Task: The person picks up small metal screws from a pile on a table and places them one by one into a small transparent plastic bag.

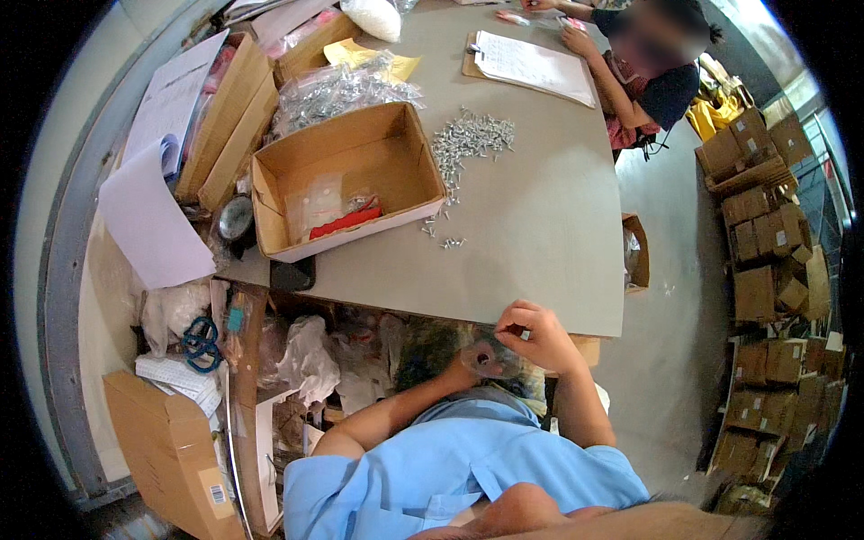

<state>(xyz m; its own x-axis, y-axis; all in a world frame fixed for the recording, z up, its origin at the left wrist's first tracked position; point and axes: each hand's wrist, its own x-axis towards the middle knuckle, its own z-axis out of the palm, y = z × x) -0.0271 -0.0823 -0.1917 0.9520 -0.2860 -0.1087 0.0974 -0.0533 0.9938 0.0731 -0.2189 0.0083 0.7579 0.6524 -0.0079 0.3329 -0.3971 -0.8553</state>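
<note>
- Head view, right hand (533,335): at the near edge of the grey table (540,225), fingers curled and pinched onto the mouth of a small clear plastic bag (486,357); a ring shows on one finger.
- Head view, left hand (454,367): mostly hidden behind the clear bag, apparently supporting it from the other side; closed or open cannot be told.
- Clear plastic bag: held between both hands just below the table edge, over the lap, mouth turned up towards the right fingertips, probably so that small parts drop in.
- Pile of silver screws (468,139): loose on the table, well beyond the hands, a few strays (447,236) trailing nearer.
- Open cardboard box (346,180): left of the screws, holding a red item and clear packets.
- Heap of filled clear bags (337,90): behind the box.
- Clipboard with paper (531,63): far end of the table, under another person's hand (576,40).
- Stacked brown cartons (774,225): on the floor, right.
- Blue scissors (200,342): low on the left amid clutter.
</note>
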